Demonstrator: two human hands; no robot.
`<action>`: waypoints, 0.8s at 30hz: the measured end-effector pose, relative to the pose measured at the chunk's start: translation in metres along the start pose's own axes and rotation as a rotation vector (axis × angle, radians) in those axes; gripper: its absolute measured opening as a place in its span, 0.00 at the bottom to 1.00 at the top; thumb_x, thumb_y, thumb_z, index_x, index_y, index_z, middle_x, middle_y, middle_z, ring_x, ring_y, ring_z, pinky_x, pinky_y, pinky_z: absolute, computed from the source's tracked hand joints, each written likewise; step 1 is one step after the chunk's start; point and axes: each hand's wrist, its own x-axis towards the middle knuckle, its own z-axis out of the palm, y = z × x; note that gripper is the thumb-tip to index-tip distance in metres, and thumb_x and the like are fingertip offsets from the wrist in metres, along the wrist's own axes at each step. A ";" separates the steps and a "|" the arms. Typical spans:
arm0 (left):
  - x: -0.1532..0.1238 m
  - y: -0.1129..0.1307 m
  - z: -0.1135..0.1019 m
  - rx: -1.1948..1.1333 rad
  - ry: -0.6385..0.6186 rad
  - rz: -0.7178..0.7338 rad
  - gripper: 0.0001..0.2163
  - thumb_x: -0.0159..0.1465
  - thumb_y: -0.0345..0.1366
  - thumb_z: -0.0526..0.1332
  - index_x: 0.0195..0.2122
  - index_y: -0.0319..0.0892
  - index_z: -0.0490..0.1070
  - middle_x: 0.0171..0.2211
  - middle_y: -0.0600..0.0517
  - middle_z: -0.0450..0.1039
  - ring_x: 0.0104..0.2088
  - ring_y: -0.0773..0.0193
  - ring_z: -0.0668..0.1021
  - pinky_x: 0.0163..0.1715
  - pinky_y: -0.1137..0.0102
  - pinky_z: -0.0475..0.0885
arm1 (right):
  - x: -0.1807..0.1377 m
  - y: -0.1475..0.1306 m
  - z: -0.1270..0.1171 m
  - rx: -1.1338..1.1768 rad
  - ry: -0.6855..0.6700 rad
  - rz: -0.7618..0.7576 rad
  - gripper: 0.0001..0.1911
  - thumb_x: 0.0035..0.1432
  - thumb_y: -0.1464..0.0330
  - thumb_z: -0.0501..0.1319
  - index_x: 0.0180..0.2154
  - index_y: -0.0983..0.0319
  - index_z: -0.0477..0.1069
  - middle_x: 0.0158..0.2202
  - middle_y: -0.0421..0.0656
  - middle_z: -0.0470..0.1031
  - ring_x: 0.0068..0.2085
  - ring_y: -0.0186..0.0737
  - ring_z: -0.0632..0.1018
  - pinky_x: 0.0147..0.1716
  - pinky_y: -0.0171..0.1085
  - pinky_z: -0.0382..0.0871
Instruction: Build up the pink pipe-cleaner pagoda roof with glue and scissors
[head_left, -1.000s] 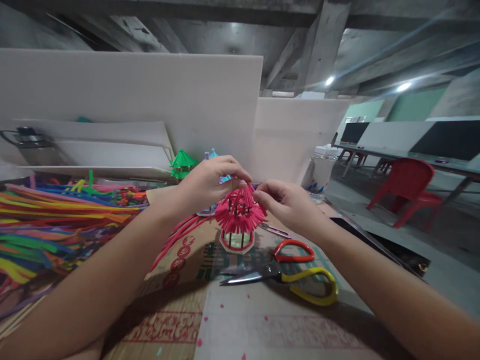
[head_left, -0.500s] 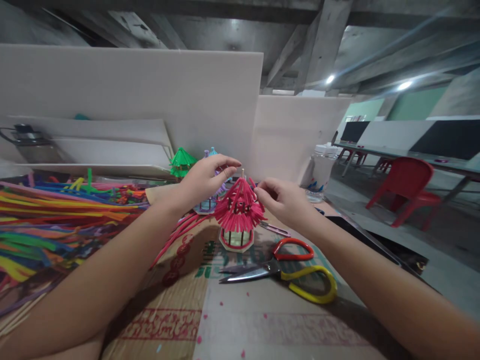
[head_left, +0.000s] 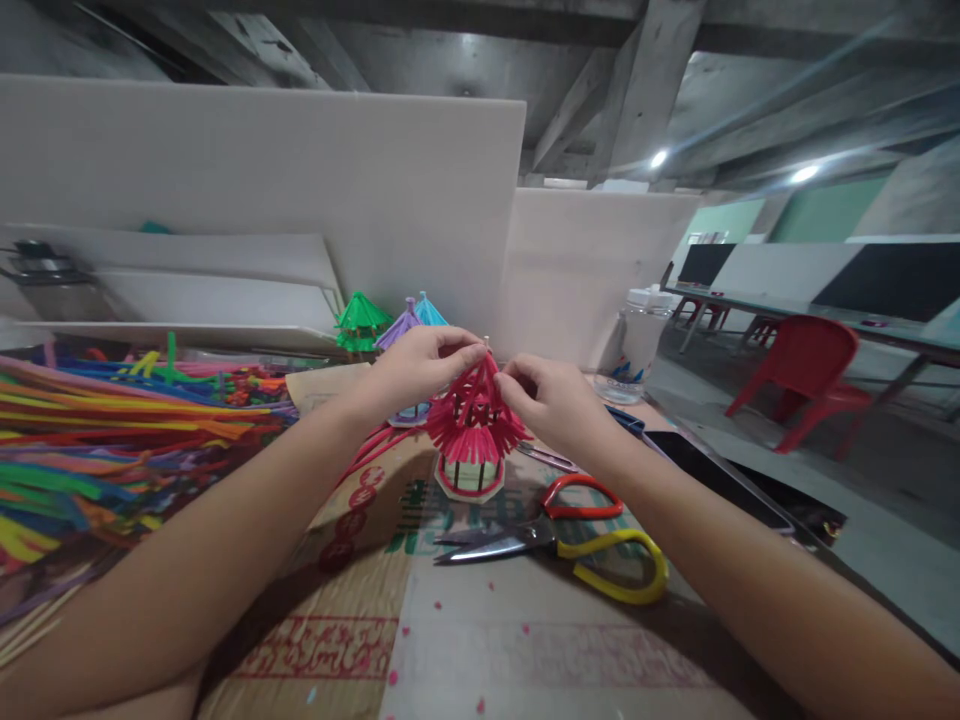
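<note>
A small red model pavilion [head_left: 476, 435] made of pipe cleaners stands upright on the cardboard, with a two-tiered fringed roof, dark posts and a pale octagonal base. At its peak, my left hand [head_left: 424, 375] pinches with thumb and forefinger at a red pipe cleaner. My right hand [head_left: 551, 395] is closed at the right side of the upper roof, its fingertips on a red strip there; the exact grip is partly hidden. Scissors [head_left: 551, 540] with one red and one yellow handle lie in front of the pavilion. Tweezers [head_left: 547, 458] rest beneath my right hand.
Green [head_left: 361, 315], purple [head_left: 401, 322] and light blue [head_left: 431, 310] pavilions stand behind. Loose coloured pipe cleaners [head_left: 127, 415] cover the left. A clear bottle [head_left: 641, 335] and a dark phone [head_left: 712, 480] are at the right. White boards [head_left: 300, 170] stand at the back.
My left hand has come down from above the peak and closed its fingertips on the roof top. My right hand has shifted slightly left, closer to the peak.
</note>
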 end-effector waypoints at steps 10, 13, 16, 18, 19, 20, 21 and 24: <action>0.000 0.001 0.006 0.054 0.036 0.058 0.15 0.65 0.46 0.60 0.38 0.39 0.77 0.36 0.49 0.80 0.38 0.61 0.79 0.40 0.70 0.71 | -0.001 0.000 0.006 -0.061 -0.022 -0.008 0.12 0.66 0.65 0.54 0.31 0.61 0.69 0.25 0.40 0.73 0.26 0.34 0.68 0.27 0.35 0.50; 0.000 0.000 0.005 0.077 0.033 0.076 0.14 0.65 0.45 0.59 0.37 0.40 0.77 0.36 0.50 0.80 0.38 0.62 0.78 0.40 0.70 0.70 | -0.003 0.001 0.005 -0.102 -0.002 -0.022 0.13 0.66 0.63 0.54 0.31 0.61 0.70 0.25 0.40 0.73 0.25 0.34 0.67 0.27 0.35 0.50; 0.000 -0.003 0.004 0.082 0.029 0.069 0.14 0.65 0.46 0.59 0.38 0.40 0.78 0.37 0.51 0.80 0.38 0.62 0.78 0.40 0.70 0.70 | -0.004 0.001 -0.002 -0.090 -0.035 -0.015 0.17 0.66 0.61 0.54 0.28 0.61 0.69 0.23 0.39 0.70 0.24 0.33 0.66 0.26 0.35 0.50; 0.001 -0.005 0.004 0.086 0.037 0.060 0.15 0.65 0.47 0.60 0.38 0.40 0.78 0.37 0.50 0.80 0.37 0.61 0.78 0.40 0.69 0.70 | -0.004 0.001 -0.009 -0.046 -0.134 0.030 0.20 0.65 0.59 0.54 0.24 0.61 0.68 0.20 0.38 0.67 0.23 0.32 0.64 0.24 0.35 0.50; 0.001 -0.006 0.004 0.090 0.040 0.057 0.15 0.65 0.47 0.60 0.39 0.40 0.78 0.37 0.50 0.80 0.37 0.61 0.78 0.41 0.69 0.70 | -0.003 0.001 -0.012 -0.012 -0.211 0.071 0.20 0.65 0.59 0.54 0.23 0.61 0.68 0.19 0.37 0.66 0.22 0.31 0.64 0.23 0.35 0.50; 0.001 -0.006 0.004 0.095 0.044 0.056 0.15 0.65 0.47 0.60 0.39 0.40 0.78 0.37 0.50 0.80 0.37 0.61 0.79 0.41 0.69 0.70 | -0.003 0.001 -0.015 0.034 -0.295 0.118 0.21 0.64 0.59 0.54 0.23 0.62 0.69 0.19 0.37 0.66 0.21 0.31 0.63 0.22 0.34 0.50; 0.001 -0.006 0.004 0.099 0.048 0.058 0.15 0.65 0.47 0.60 0.38 0.40 0.78 0.37 0.50 0.81 0.37 0.61 0.79 0.41 0.69 0.70 | -0.002 0.002 -0.016 0.089 -0.376 0.165 0.20 0.64 0.59 0.55 0.23 0.62 0.70 0.18 0.37 0.66 0.20 0.30 0.63 0.22 0.34 0.51; 0.000 -0.004 0.004 0.099 0.051 0.068 0.15 0.65 0.46 0.60 0.38 0.40 0.78 0.37 0.50 0.81 0.38 0.61 0.79 0.41 0.69 0.70 | -0.001 0.007 -0.016 0.326 -0.531 0.265 0.19 0.62 0.58 0.58 0.24 0.63 0.73 0.16 0.36 0.63 0.19 0.29 0.61 0.19 0.33 0.49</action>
